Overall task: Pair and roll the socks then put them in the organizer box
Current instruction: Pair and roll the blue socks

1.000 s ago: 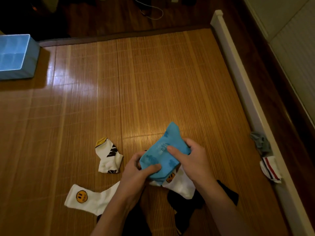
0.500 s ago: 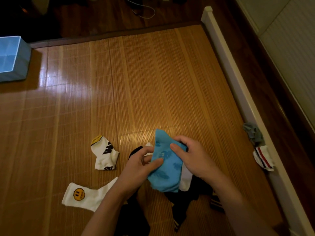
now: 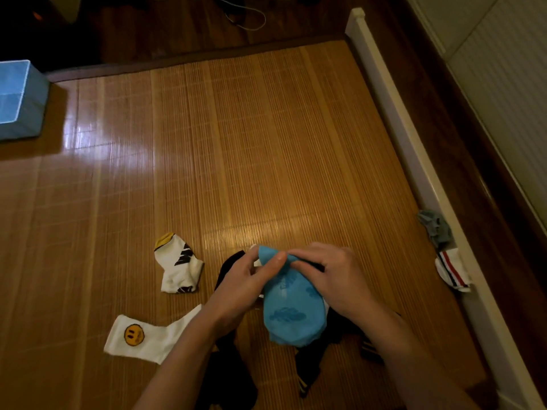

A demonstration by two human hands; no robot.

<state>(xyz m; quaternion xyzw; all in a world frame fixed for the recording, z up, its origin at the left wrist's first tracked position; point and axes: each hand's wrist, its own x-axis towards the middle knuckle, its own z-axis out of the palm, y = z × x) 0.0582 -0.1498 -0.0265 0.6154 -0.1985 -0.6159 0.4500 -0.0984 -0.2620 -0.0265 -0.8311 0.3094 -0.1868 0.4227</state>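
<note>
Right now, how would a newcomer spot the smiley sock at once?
On the bamboo mat, look left of the left hand, toward the near edge. A long white sock lies flat there, nearer than the short white sock. Only it bears a yellow smiley face; its neighbour has black marks.

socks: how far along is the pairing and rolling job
Done: no rolled pair shows in the visible part of the organizer box. In hand: the left hand and right hand pinch the top end of the blue socks. To do: the smiley sock, yellow-toed white sock, black socks, grey sock and striped sock lie loose.
</note>
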